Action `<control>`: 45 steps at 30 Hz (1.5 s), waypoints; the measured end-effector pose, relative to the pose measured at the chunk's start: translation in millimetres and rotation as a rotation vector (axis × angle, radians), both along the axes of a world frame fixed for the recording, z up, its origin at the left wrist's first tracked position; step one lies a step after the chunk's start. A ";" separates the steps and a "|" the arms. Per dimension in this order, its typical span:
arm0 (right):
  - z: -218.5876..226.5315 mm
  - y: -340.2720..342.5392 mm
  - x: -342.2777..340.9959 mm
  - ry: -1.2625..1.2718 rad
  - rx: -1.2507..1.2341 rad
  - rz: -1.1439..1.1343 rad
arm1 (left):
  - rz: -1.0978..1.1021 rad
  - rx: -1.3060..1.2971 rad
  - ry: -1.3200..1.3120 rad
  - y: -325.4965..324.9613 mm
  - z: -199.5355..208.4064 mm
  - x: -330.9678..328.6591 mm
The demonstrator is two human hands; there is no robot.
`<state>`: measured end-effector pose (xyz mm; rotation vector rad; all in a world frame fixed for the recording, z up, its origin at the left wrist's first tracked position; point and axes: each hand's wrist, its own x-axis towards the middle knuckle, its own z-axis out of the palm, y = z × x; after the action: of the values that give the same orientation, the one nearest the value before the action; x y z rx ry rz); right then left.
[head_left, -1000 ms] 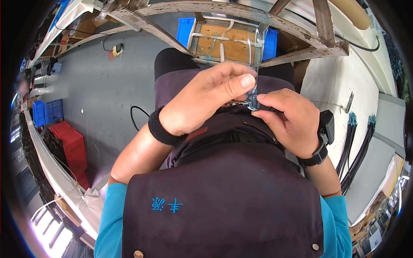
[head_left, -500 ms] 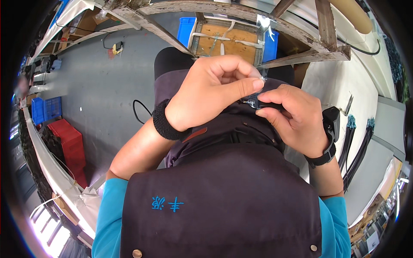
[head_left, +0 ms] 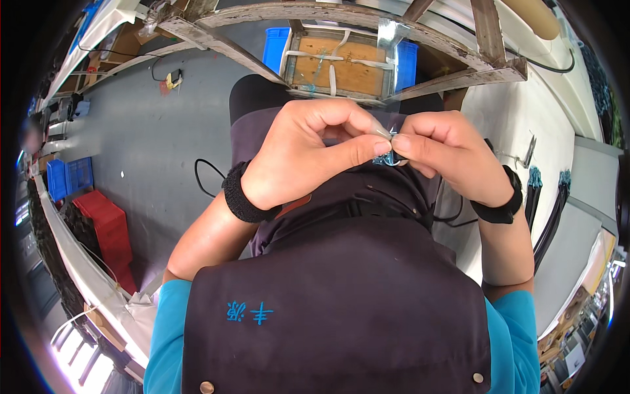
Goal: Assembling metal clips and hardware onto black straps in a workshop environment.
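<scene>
Both forearms rise from the lower edge and meet at upper centre of the frame. The left hand (head_left: 308,157) curls with thumb and forefinger pinched together, a dark band around its wrist. The right hand (head_left: 446,154) mirrors it, fingertips touching the left's, its grip closed.

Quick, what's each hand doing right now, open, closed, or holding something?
Left hand: closed, thumb and fingers pinching the small blue-and-metal part.
Right hand: closed, pinching the same small part from the other side.
</scene>
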<state>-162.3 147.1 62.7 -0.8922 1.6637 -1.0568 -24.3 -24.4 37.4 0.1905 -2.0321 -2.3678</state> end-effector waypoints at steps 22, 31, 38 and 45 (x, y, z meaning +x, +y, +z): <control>-5.5 26.9 33.8 0.611 -0.268 -0.147 | 0.005 0.192 -0.074 2.1 -4.0 -19.2; -1.7 16.2 16.8 0.453 -0.254 -0.119 | -0.016 0.133 -0.012 1.5 -5.5 -14.5; 6.3 9.7 -0.8 -0.134 0.042 -0.055 | -0.020 -0.099 0.254 9.8 -10.8 -3.1; -8.1 2.8 23.5 0.288 -0.273 -0.210 | 0.204 0.199 0.026 16.4 -19.0 6.8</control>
<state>-138.8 149.9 54.6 -1.1049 1.9122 -1.3748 -17.5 -8.0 18.3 0.3501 -1.6742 -2.4244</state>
